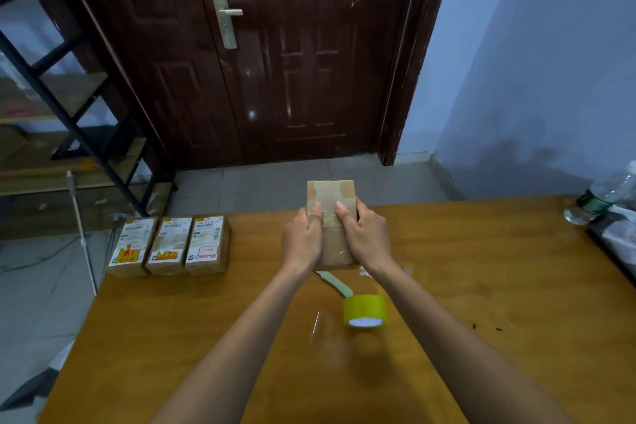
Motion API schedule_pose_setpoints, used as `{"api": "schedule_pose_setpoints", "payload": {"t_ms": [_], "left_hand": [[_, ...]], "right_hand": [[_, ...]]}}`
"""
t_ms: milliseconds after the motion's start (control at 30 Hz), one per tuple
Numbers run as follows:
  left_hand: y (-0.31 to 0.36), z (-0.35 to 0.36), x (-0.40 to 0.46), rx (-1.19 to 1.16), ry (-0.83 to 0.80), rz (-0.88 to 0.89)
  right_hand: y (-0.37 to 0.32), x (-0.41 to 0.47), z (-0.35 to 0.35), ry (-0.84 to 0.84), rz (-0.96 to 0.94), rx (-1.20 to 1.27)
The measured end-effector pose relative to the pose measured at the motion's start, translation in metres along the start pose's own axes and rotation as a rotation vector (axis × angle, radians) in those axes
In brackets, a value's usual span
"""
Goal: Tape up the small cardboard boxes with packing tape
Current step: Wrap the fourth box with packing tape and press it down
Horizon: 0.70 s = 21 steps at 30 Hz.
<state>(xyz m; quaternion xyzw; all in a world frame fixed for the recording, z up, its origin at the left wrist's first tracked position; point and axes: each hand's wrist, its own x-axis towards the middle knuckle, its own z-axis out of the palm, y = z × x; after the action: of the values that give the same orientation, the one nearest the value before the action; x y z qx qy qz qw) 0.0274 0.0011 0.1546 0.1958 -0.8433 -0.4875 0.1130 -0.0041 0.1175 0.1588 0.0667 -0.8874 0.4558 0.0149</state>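
A small brown cardboard box (331,193) is held up over the far part of the wooden table (481,286), its long side pointing away from me. My left hand (301,239) grips its left side and my right hand (366,237) grips its right side. Both thumbs press on a strip of clear tape on the top face. A yellow-green roll of packing tape (365,310) lies on the table near me, below the box. A pale green cutter (335,282) lies just beyond the roll.
Three labelled cardboard boxes (168,244) sit side by side at the table's far left edge. A plastic water bottle (600,196) lies at the far right beside a dark object. Beyond the table are a dark door and a metal shelf rack on the left.
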Motion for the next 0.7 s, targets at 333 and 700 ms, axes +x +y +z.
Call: {"api": "schedule_pose_setpoints", "payload": {"t_ms": [333, 700], "left_hand": [[0.004, 0.010, 0.002, -0.064, -0.071, -0.105], [-0.009, 0.026, 0.001, -0.099, -0.032, -0.075]], "right_hand": [[0.007, 0.005, -0.007, -0.079, 0.072, 0.016], [0.020, 0.007, -0.009, -0.052, 0.034, 0.013]]}}
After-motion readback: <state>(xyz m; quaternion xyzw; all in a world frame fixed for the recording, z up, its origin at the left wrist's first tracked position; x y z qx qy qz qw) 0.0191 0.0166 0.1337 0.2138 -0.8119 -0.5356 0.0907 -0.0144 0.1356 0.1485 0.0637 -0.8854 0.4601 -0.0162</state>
